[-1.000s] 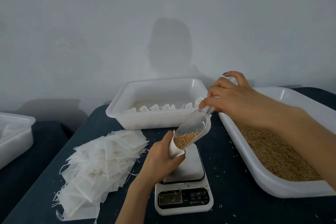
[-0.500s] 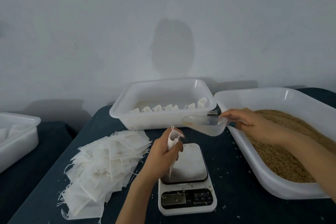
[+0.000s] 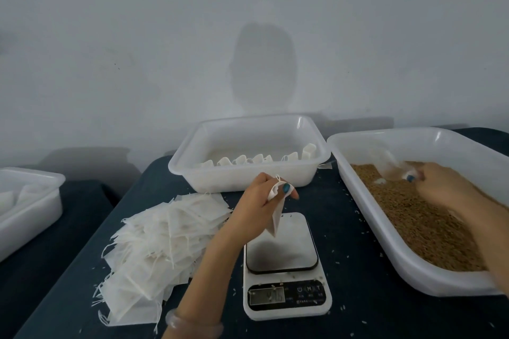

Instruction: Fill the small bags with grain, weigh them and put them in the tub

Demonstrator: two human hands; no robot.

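My left hand (image 3: 259,201) pinches the top of a small white bag (image 3: 276,216), which hangs point-down just above the plate of the white kitchen scale (image 3: 283,267). My right hand (image 3: 443,190) holds a clear plastic scoop (image 3: 391,168), blurred, over the brown grain (image 3: 424,223) in the large white tray (image 3: 385,242) at the right. The white tub (image 3: 248,176) behind the scale holds a row of several filled bags (image 3: 259,159) along its near wall.
A fanned pile of empty white bags (image 3: 165,245) lies left of the scale on the dark cloth. Another white tub (image 3: 30,206) stands at the far left. Loose grains are scattered around the scale. A grey wall rises behind.
My right hand has carried the emptied scoop from over the bag rightward into the grain tray. My left hand has lifted the bag slightly and pinched its top.
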